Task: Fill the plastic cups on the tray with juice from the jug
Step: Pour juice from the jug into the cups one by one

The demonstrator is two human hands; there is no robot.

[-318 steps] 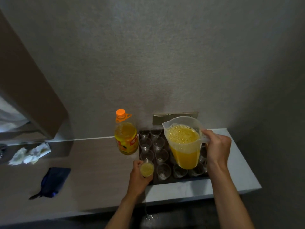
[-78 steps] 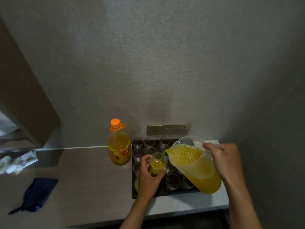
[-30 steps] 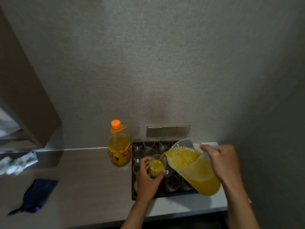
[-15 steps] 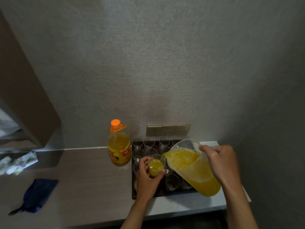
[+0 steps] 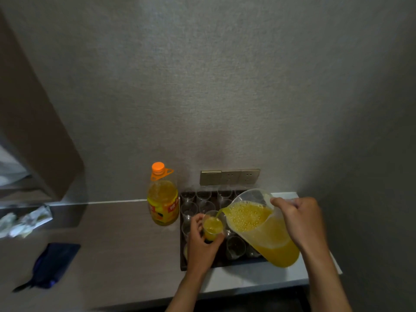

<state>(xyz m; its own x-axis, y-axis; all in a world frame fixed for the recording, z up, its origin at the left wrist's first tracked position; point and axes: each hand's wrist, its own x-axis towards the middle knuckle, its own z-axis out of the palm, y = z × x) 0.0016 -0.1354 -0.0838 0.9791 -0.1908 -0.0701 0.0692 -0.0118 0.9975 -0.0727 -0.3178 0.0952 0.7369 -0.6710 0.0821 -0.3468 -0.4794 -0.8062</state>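
A dark tray (image 5: 238,263) on the counter holds several clear plastic cups (image 5: 235,247). My left hand (image 5: 200,246) grips one cup (image 5: 213,225) lifted over the tray, and that cup is mostly full of orange juice. My right hand (image 5: 299,221) holds the handle of a clear plastic jug (image 5: 261,226), tilted to the left. A thin stream of juice runs from the jug's spout into the held cup. A filled cup at the tray's near left is mostly hidden behind my left hand.
An orange-capped juice bottle (image 5: 162,201) stands just left of the tray. A wall socket plate (image 5: 229,176) sits behind the tray. A dark blue pouch (image 5: 53,264) and crumpled wrappers (image 5: 24,221) lie at the left. The counter's front edge is close below the tray.
The jug has stayed tilted over the held cup and the juice level in that cup has risen. Earlier, the jug was upright while my left hand held another filled cup at the tray's near left.
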